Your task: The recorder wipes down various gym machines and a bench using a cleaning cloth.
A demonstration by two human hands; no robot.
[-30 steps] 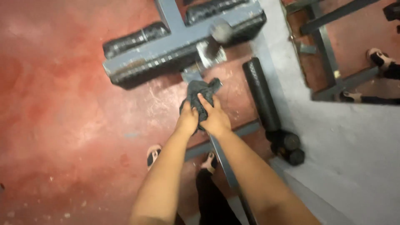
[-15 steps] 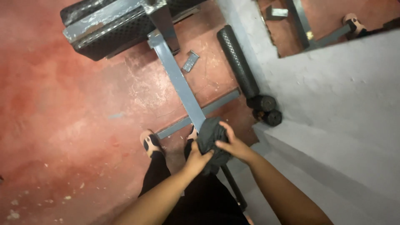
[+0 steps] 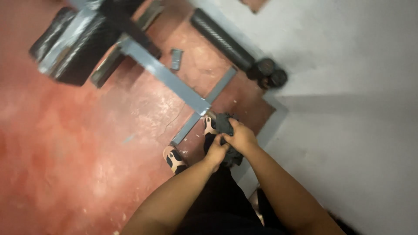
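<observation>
Dark cloth (image 3: 226,126) gripped by both hands together.

Both bare forearms reach forward and come together in front of the body. The left hand (image 3: 216,152) is curled, with its knuckles up. The right hand (image 3: 241,137) lies just beside it, touching it, with bent fingers. Both seem closed in a grip, but blur hides the fingertips.

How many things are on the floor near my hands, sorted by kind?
Dark cloth, held in both the left hand and right hand: 1
Grey metal bench frame: 1
Black foam roller pad: 1
Round black weights: 2
Small grey flat piece: 1
Total: 6
</observation>
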